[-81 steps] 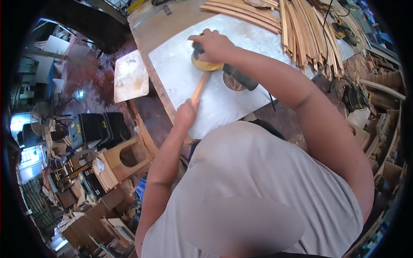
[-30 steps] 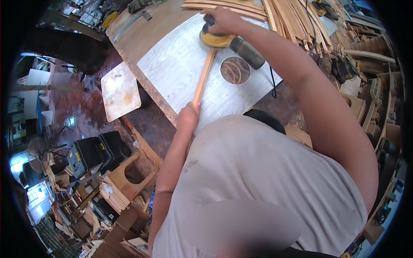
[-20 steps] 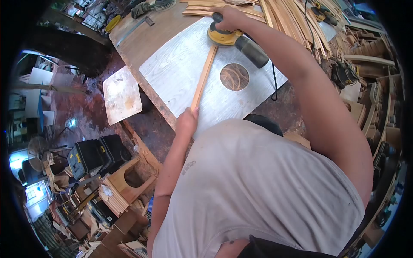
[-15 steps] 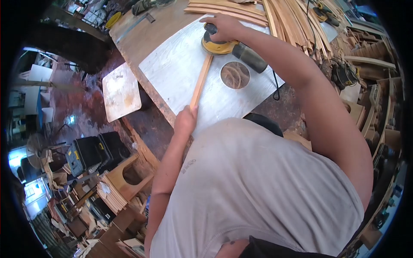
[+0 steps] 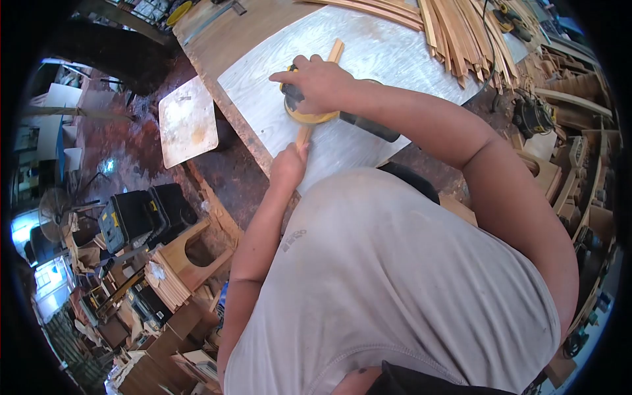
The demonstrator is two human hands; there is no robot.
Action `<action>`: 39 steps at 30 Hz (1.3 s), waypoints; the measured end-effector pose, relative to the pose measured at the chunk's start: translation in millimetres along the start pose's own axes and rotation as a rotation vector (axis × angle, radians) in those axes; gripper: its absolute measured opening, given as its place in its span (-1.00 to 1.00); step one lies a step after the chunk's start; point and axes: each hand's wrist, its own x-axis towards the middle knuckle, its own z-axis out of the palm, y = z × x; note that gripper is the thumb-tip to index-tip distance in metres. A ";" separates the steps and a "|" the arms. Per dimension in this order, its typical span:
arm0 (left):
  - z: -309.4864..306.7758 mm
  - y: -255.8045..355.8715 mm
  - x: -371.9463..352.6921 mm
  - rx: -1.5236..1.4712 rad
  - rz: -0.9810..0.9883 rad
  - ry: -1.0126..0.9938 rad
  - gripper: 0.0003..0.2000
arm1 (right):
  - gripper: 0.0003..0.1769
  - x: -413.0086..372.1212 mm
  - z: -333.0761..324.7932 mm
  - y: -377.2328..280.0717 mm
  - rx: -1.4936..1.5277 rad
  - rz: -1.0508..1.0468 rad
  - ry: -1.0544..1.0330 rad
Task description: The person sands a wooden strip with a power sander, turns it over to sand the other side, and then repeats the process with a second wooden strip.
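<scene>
My right hand (image 5: 321, 84) is closed over the top of a yellow and black orbital sander (image 5: 311, 119), index finger stretched out to the left. Behind the sander's head, a dark dust canister (image 5: 372, 128) shows partly below my forearm. Under the sander runs a narrow wooden strip (image 5: 336, 50), its far end sticking out beyond my fingers. Close to the sander's near edge, my left hand (image 5: 288, 166) grips the strip's near end. Both rest over a pale, whitish board (image 5: 253, 64) on the workbench.
Several wooden strips (image 5: 461, 39) lie piled at the bench's far right, with a black cable (image 5: 490, 46) across them. A square metal tool (image 5: 237, 8) sits at the far left. A square-topped stool (image 5: 189, 123) stands left of the bench; black toolboxes (image 5: 125, 220) are lower left.
My right hand has drawn the sander along the strip toward my left hand, so the strip's far end now shows. The board's round hole is now covered from view.
</scene>
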 end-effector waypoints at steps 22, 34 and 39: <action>-6.3 -31.0 -22.2 0.045 -0.058 -0.052 -0.50 | -0.20 58.5 -49.3 189.3 0.065 0.482 0.118; -9.3 -22.0 -25.7 0.039 -0.112 -0.073 -0.51 | -0.16 22.2 -6.3 78.0 -0.018 0.104 0.088; -8.9 -15.9 -25.4 0.015 -0.094 -0.051 -0.51 | -0.13 -10.0 -10.4 9.2 0.045 0.026 -0.079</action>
